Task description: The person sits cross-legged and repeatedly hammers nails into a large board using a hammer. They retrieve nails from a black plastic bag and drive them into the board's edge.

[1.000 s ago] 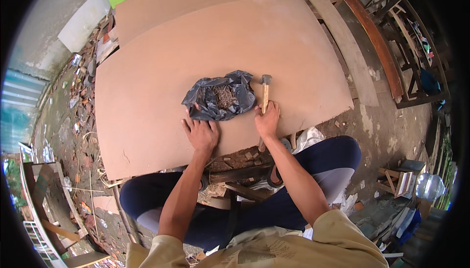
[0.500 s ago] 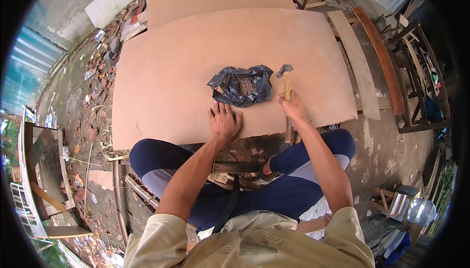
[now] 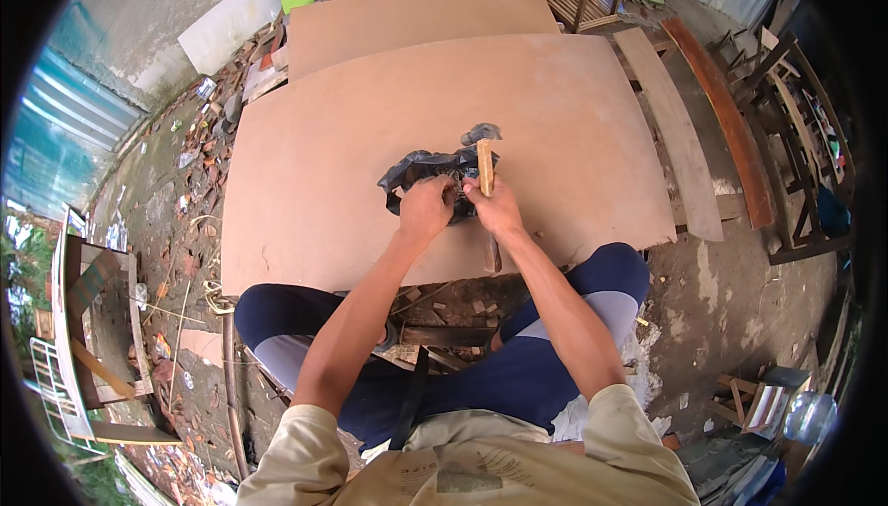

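The left hand [image 3: 425, 205] dips into the crumpled black plastic bag [image 3: 421, 164], which lies on the brown board [image 3: 351, 117], nearer than its middle; its fingertips are hidden, so I cannot tell whether they pinch anything. The right hand [image 3: 498, 208] has its fingers wrapped around the wooden handle of the hammer [image 3: 486, 168], head to the far side, at the bag's right edge. To do this well, feel gently for sharp points, pinch only a little at a time, steady the bag's rim against tipping, and angle the hammer away from the left fingers
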{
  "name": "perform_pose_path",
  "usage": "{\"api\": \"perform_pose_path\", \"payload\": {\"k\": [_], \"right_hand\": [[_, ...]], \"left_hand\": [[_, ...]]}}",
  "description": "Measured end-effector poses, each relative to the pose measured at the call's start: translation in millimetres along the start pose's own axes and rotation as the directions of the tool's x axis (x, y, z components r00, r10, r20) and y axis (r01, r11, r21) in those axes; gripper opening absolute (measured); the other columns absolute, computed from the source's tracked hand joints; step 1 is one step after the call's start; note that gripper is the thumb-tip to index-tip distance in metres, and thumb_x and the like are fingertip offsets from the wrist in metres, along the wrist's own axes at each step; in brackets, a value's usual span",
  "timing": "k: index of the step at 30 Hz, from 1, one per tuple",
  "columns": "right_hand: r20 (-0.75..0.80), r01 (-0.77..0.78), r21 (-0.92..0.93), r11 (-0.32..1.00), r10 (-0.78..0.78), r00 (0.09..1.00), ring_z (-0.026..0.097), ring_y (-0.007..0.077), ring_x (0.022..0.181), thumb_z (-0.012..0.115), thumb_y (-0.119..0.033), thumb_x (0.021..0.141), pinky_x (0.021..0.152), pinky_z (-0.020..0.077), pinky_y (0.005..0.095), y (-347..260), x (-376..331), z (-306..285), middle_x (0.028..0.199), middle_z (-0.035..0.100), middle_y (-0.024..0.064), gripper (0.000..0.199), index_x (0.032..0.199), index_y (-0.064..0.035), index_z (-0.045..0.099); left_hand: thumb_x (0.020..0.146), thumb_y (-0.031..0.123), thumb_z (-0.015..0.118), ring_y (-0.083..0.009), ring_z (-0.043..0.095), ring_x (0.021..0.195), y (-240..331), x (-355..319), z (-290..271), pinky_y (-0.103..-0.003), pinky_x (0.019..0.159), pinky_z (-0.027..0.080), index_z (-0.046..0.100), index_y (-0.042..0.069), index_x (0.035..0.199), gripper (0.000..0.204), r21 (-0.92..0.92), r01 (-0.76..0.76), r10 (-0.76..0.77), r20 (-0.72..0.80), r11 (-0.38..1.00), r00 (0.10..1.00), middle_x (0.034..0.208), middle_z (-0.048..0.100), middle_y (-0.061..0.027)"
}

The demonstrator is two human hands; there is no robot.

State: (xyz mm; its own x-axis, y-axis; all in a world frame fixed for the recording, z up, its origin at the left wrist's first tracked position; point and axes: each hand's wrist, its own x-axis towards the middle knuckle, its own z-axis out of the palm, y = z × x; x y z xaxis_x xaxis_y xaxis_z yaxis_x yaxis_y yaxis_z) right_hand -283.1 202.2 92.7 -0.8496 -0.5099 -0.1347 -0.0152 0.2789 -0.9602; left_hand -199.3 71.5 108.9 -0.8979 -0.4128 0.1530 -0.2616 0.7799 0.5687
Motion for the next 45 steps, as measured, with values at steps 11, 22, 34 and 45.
{"api": "perform_pose_path", "payload": {"k": [11, 22, 34, 45], "right_hand": [[-0.127, -0.194, -0.135, 0.972, 0.177, 0.976, 0.070, 0.0289, 0.098, 0.069, -0.022, 0.089, 0.087, 0.0524, 0.0391, 18.8, 4.7, -21.1, 0.109, 0.073, 0.0139, 0.033, 0.111, 0.0014, 0.064], [-0.079, -0.210, -0.150, 0.966, 0.200, 0.977, 0.070, 0.0271, 0.093, 0.070, -0.021, 0.088, 0.083, 0.0529, 0.0386, 12.6, -6.4, -36.0, 0.100, 0.072, 0.0144, 0.029, 0.108, 0.0002, 0.065], [-0.085, -0.188, -0.163, 0.969, 0.176, 0.981, 0.070, 0.0316, 0.096, 0.070, -0.023, 0.088, 0.086, 0.0528, 0.0409, 2.5, -12.1, -39.6, 0.099, 0.072, 0.0166, 0.030, 0.107, -0.0001, 0.064], [-0.099, -0.157, -0.141, 0.978, 0.144, 0.985, 0.069, 0.0313, 0.082, 0.071, -0.022, 0.086, 0.076, 0.0520, 0.0423, -6.4, -39.9, -58.8, 0.087, 0.070, 0.0165, 0.024, 0.097, -0.0015, 0.064]], "left_hand": [[0.087, 0.014, 0.063, -0.0300, 0.065, 0.104, -22.2, 30.2, 46.4, -0.043, 0.086, 0.054, 0.075, 0.015, 0.101, 0.018, 0.193, 0.035, -0.057, 0.108, 0.981, 0.992, 0.107, 0.069, -0.0076], [0.088, 0.018, 0.063, -0.0286, 0.067, 0.097, -23.2, 30.2, 40.7, -0.043, 0.081, 0.054, 0.074, 0.018, 0.098, 0.015, 0.225, 0.017, -0.044, 0.116, 0.974, 0.992, 0.102, 0.068, -0.0056], [0.084, 0.021, 0.063, -0.0288, 0.069, 0.095, -6.7, 34.0, 47.8, -0.044, 0.080, 0.055, 0.077, 0.019, 0.095, 0.017, 0.343, 0.127, -0.176, 0.116, 0.931, 0.977, 0.099, 0.073, -0.0082], [0.090, 0.012, 0.062, -0.0330, 0.068, 0.090, 13.4, 17.7, 45.2, -0.042, 0.077, 0.053, 0.065, 0.007, 0.102, 0.014, 0.095, 0.000, 0.006, -0.061, 0.995, 0.998, 0.097, 0.071, -0.0147]]}}
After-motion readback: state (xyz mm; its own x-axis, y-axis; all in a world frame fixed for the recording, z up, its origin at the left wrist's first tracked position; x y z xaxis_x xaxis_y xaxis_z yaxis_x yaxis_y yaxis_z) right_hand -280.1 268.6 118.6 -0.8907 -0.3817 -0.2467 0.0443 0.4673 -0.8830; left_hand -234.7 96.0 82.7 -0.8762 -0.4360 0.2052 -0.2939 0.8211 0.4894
